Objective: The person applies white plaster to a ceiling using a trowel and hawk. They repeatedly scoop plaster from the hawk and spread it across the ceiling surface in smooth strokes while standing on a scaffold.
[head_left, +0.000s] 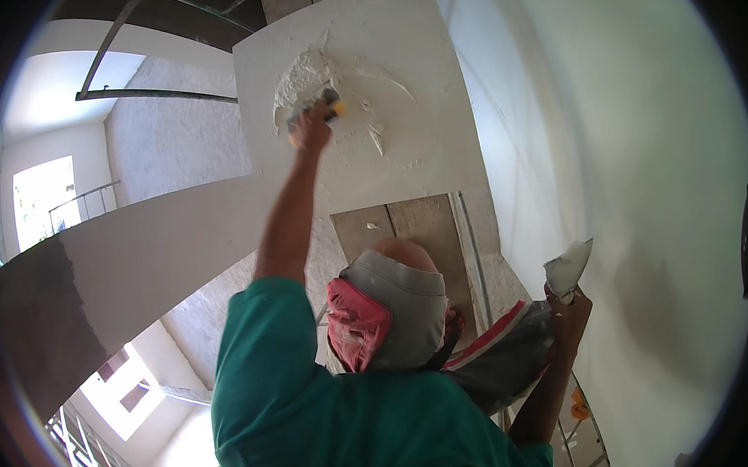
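Note:
My left arm reaches forward to a broad whitish surface [420, 95]. My left hand [312, 128] is closed around a plastering trowel [333, 98] with a dark and yellow handle; motion blurs it, and its blade is hardly visible. The trowel is at the near side of a thick patch of wet plaster [305, 70], with thin smears and a small ridge to its right. Beside the white wall, my right hand [571, 306] grips a putty knife [568, 269], blade pointing up and coated with whitish material.
The smooth white wall [657, 161] rises close on my right. Below me are my grey and red trousers [502, 353] and brown boards [424, 227]. A metal frame [156, 96] stands at the upper left; a curved whitish band [160, 234] with a dark section crosses the left.

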